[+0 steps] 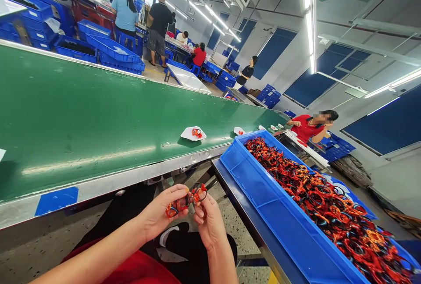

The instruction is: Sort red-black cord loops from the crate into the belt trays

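Observation:
My left hand [167,208] is closed around a few small orange-and-black ring-shaped pieces [177,206], held above my lap. Close beside it, my right hand [208,216] pinches another orange-and-black ring [199,193] between thumb and fingers. The hands nearly meet; whether the pieces in them are joined, I cannot tell. To the right stands a long blue bin [263,196] heaped with many similar orange-and-black rings [305,183]. A white paper tray [187,134] with a small orange-red piece lies on the green belt ahead.
A green conveyor belt [98,117] with a metal edge [131,179] runs across in front. More white trays [239,131] sit farther along it. The bin rests on a metal table [243,218]. A person in red [307,128] sits beyond it; several people and blue crates [115,49] are behind the belt.

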Tool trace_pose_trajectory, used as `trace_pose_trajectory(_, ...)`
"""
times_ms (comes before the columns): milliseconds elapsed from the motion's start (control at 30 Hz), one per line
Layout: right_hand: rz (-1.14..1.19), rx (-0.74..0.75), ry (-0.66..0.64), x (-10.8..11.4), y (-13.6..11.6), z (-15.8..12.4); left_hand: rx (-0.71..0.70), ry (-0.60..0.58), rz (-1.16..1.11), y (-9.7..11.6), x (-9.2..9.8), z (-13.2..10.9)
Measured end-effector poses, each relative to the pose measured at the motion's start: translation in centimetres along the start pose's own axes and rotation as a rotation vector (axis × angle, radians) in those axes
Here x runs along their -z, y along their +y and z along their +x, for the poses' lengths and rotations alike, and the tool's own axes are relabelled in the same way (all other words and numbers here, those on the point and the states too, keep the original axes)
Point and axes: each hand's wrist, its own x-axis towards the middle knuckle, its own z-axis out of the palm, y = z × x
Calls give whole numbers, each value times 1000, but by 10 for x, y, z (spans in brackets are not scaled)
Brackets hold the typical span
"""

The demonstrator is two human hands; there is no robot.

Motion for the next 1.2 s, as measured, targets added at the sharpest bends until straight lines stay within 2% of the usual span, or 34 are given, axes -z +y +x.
trace_pose_trajectory(100,-127,91,46,2,1,3,-156,-4,186,3,-4,-2)
trace_pose_trajectory(233,-403,241,131,1,1,3,-338,86,518,5,-7,-4)
trace_pose_trajectory(333,-548,310,134,-4,-2,-4,-387,116,575,5,-4,-2)
trace_pose_trajectory(400,-581,315,102,-9,-4,-11,-335,97,486,3,-1,1)
trace_pose_trajectory(533,-572,292,-5,-17,-8,-24,-23,28,112,-3,6,6)
trace_pose_trajectory(600,-575,305,-19,-18,-9,-27,105,31,-26,-6,7,7)
trace_pose_trajectory(667,-577,323,-1,-17,-10,-28,167,41,-82,-7,6,6)
trace_pose_trajectory(833,-568,343,58,-11,-7,-25,212,35,-125,-6,3,3)
trace_pose_trajectory(1067,-629,360,67,-12,-8,-27,199,-101,-110,-4,1,0)
trace_pose_trajectory(1200,-672,368,73,-16,-9,-30,206,-90,-104,-6,1,0)
